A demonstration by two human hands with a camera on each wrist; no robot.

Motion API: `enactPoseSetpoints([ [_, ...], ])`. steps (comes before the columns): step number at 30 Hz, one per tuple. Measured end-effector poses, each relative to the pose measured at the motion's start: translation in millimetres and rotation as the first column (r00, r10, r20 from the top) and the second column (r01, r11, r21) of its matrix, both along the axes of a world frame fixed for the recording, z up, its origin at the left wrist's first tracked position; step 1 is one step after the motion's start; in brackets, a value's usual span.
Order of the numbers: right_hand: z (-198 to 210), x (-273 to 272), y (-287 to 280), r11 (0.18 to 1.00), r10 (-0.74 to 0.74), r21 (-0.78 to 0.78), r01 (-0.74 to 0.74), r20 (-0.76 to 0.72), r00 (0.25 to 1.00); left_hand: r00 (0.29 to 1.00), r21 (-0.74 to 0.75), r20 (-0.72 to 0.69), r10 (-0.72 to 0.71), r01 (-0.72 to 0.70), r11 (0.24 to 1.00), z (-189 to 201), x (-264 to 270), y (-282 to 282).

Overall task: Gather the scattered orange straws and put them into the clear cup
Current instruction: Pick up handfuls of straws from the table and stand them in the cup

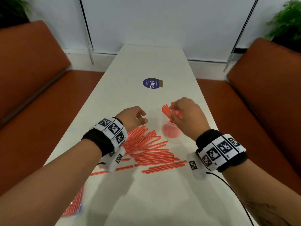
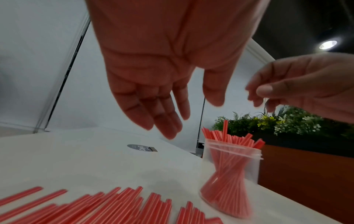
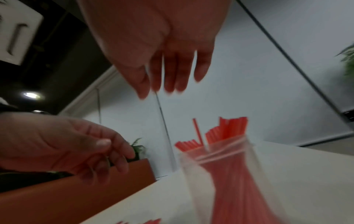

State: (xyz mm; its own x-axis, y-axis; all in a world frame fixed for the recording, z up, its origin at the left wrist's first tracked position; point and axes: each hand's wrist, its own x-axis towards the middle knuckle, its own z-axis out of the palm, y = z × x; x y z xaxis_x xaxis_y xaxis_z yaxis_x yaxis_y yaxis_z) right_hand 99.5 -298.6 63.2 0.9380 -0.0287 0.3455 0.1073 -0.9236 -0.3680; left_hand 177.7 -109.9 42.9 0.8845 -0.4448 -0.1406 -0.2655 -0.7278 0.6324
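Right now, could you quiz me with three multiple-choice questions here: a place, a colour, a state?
1. Where do the loose straws lie? A on the table, nearer than the clear cup; B on a bench; C on the floor.
2. What colour is the round sticker? A green; B purple; C yellow.
3. The clear cup is: A tipped over; B empty; C upright, holding straws.
Answers: 1 A, they spread across the white top; 2 B, purple with white lettering; 3 C, straws stand in it.
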Motion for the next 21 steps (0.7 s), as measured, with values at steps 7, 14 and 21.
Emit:
enactPoseSetpoints([
  [7,-45.8,-28.4,37.1,0.924,0.163,-0.148,-0.353,-0.683,0.712,0.987,0.276,-0.139,-0.079,0.116,0.954,-23.8,-52.7,32.9],
  [14,-69.4,-27.6,48.4,0.916,0.098,-0.229,-0.33,-0.67,0.736,0.989,0.291,-0.116,-0.093,0.123,0.949,-45.2,-74.9,42.9],
  [21,-72.0,-30.8,56.2,0.908,0.072,-0.261,-0.327,-0.673,0.736,0.993,0.289,-0.11,-0.051,0.081,0.954,-53.2,-81.2,54.1],
])
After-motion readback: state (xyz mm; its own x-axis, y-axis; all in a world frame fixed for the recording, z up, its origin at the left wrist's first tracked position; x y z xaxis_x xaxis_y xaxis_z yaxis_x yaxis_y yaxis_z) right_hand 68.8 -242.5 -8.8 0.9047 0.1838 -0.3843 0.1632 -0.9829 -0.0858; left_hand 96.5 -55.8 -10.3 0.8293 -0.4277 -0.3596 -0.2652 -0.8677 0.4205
